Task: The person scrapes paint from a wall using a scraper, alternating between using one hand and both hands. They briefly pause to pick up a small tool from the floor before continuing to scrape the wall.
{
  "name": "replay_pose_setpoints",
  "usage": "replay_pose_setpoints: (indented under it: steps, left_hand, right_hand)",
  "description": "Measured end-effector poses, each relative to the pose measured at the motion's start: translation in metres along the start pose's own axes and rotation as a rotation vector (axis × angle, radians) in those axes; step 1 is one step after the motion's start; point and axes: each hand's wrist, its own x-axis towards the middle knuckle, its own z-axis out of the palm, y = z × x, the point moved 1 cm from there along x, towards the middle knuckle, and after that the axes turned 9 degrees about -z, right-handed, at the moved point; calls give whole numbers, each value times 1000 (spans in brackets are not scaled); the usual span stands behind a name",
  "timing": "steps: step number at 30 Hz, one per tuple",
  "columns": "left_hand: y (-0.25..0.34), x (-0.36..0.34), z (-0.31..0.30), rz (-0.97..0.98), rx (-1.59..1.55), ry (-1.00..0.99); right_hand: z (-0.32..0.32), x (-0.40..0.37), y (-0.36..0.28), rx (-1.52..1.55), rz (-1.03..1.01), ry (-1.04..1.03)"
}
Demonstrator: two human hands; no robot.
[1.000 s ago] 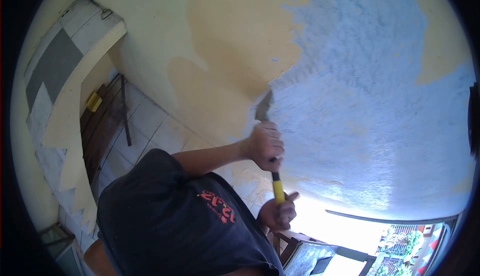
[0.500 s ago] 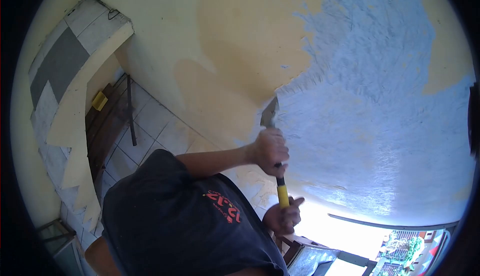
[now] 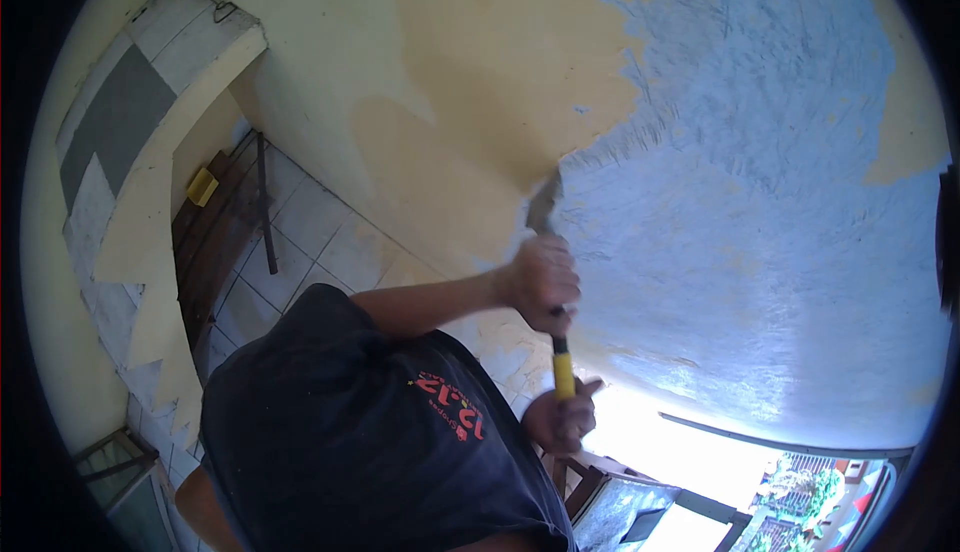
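Observation:
A scraper with a yellow-and-black handle [image 3: 564,367] and a metal blade [image 3: 543,207] is held in both my hands. My left hand [image 3: 542,282] grips the shaft just below the blade. My right hand [image 3: 563,418] is closed around the handle's lower end. The blade tip presses on the wall where yellow paint [image 3: 490,82] meets the scraped blue-grey surface [image 3: 760,182]. My dark T-shirt with red print [image 3: 380,432] fills the lower left.
A tiled floor [image 3: 320,227] lies at the left with a dark wooden frame [image 3: 215,242] and a small yellow object [image 3: 202,187] on it. A tiled arched ledge [image 3: 120,122] stands at the far left. A bright doorway [image 3: 720,482] opens at the lower right.
The blade has shifted slightly up and right along the paint edge, with both hands still on the scraper. The scraped blue-grey patch looks a little wider.

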Motion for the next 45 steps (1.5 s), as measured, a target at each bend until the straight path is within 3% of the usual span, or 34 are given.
replay_pose_setpoints:
  steps: [3, 4, 6, 7, 8, 10, 12, 13, 14, 16, 17, 20, 21, 24, 25, 26, 28, 29, 30, 32, 34, 37, 38, 40, 42, 43, 45]
  left_hand:
    - [-7, -3, -13, 26, 56, -118]
    - [-2, -4, -10, 23, 61, -129]
    - [8, -4, 2, -7, -21, -80]
    - [3, -3, -1, -1, -21, -78]
    - [-2, -2, -3, 2, 0, -46]
    - [0, -3, 1, 0, 14, -18]
    - [1, -6, -2, 2, 22, -132]
    - [1, -7, -3, 2, 29, -130]
    - [0, -5, -3, -12, 39, -91]
    - [-2, -2, -2, -21, 29, -50]
    - [-6, -2, -7, -2, 51, -83]
    - [4, -7, -1, 2, 47, -94]
    - [6, -6, 2, -1, 3, -59]
    - [-10, -6, -5, 17, 66, -46]
    - [-9, -8, -10, 5, 93, -116]
    - [-5, -8, -8, -1, 98, -120]
    - [5, -7, -1, -6, 31, -85]
    - [-1, -5, -5, 5, 35, -81]
    - [-6, -6, -8, 1, 40, -59]
    - [-7, -8, -2, -11, 31, -34]
    - [-8, -14, -4, 9, 26, -147]
    - [4, -6, -4, -34, 9, -32]
    - [0, -6, -4, -28, 1, -25]
    - [-10, -13, -9, -10, 76, -122]
    - [6, -16, 4, -24, 28, -112]
    - [9, -16, 7, -28, -21, -90]
    - [-8, -15, 1, -5, 11, -69]
  right_hand:
    - [-7, -1, -11, -134, 242, -291]
    - [-14, 1, -36, -983, 322, -649]
    - [-34, -5, -19, -187, 335, -78]
    - [10, 10, -13, 133, 136, -44]
    - [18, 11, -6, 231, 136, -71]
    - [1, 13, -12, -103, 407, -240]
    - [-2, 16, -22, -154, 244, -301]
    - [-3, 17, -24, -110, 266, -159]
    - [7, 15, -17, -103, 257, -159]
    - [28, 10, -4, 216, 160, -26]
    - [11, 7, -5, 126, 284, -166]
    - [-8, 8, -22, -125, 274, -201]
    - [-14, 4, -17, -26, 294, -43]
    - [7, 0, 1, 148, 369, -136]
    - [1, 2, -7, -101, 507, -247]
    - [-7, 4, -13, -97, 515, -247]
    - [-16, 9, -22, -213, 341, -137]
    - [16, 15, -14, 216, 199, 76]
    - [8, -1, 4, 299, 80, 134]
    - [13, 8, -3, 104, 333, -119]
    - [-3, 8, -17, -297, 250, -205]
    - [16, 7, -6, 186, 69, 110]
    - [22, 5, -2, 205, 145, -8]
    - [4, 8, -8, -56, 360, -231]
    - [-17, 2, -31, -879, 299, -316]
    - [8, 20, -25, -38, 134, -157]
    - [8, 2, -4, -33, 153, -139]
